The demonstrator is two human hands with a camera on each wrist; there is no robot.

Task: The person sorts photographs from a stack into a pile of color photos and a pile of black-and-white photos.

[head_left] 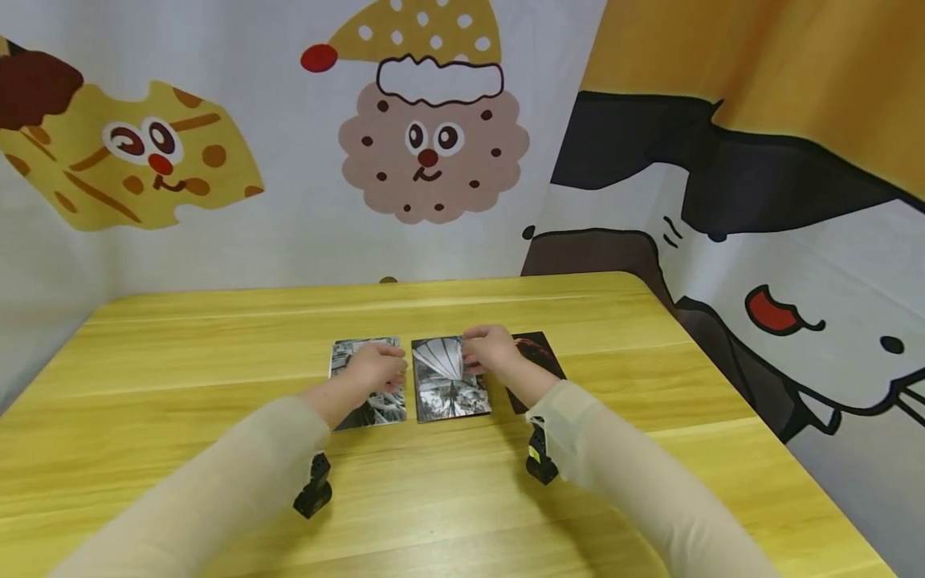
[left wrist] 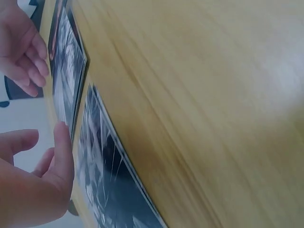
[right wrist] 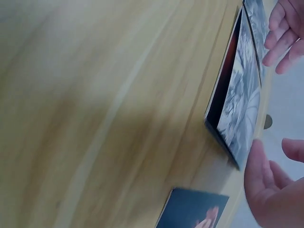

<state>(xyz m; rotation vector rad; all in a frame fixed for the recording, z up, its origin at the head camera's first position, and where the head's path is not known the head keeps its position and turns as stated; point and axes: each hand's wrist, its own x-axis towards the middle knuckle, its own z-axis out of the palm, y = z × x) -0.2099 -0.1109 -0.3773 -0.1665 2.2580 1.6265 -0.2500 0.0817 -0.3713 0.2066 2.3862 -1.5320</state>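
Three photo prints lie in a row on the wooden table. The left black-and-white print is partly hidden under my left hand, whose fingers are relaxed and hold nothing. The middle black-and-white print shows a pale fan-like shape. In the right wrist view it lies over a darker print with a reddish patch, a thin gap between them. My right hand is at its upper right edge, thumb and fingers apart; whether they touch it I cannot tell. Behind the right wrist is a dark print with red streaks.
The yellow wood-grain table extends around the prints. Behind it hangs a curtain with cartoon figures. A small black device is strapped at the left wrist and another black device at the right.
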